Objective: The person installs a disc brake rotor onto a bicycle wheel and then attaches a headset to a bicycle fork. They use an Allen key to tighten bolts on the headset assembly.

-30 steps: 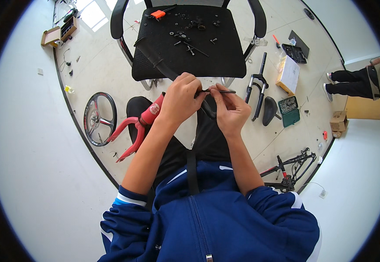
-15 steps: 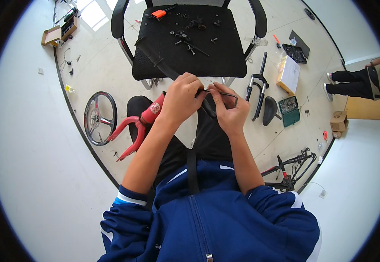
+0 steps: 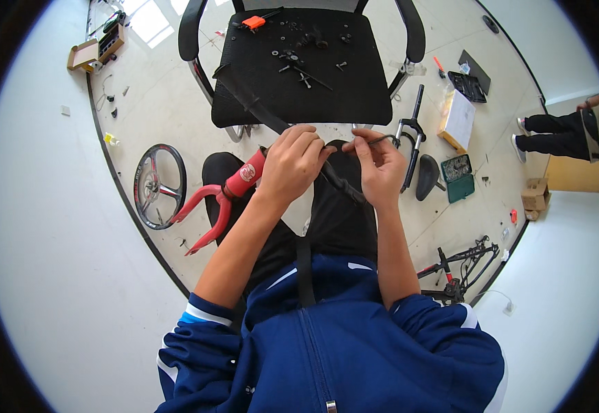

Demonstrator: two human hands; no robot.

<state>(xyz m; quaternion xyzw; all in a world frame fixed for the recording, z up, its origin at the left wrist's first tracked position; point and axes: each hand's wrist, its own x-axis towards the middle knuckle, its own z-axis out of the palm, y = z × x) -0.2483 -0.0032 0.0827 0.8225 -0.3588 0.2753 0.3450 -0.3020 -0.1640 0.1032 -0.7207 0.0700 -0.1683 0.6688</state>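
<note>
Left hand (image 3: 292,165) gripping red bike frame (image 3: 234,186) — green case (image 3: 459,177) of small parts nearby

Both forearms bare, reaching forward, hands close together. Left hand (image 3: 294,160) curled in a fist-like grip, knuckles up; right hand (image 3: 380,165) pinching, fingers bent.

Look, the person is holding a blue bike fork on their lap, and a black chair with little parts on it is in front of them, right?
Not quite: the bike fork is red, not blue, as the head view shows. The left hand grips its top on the lap, and the black chair with small parts on its seat does stand in front.
</note>
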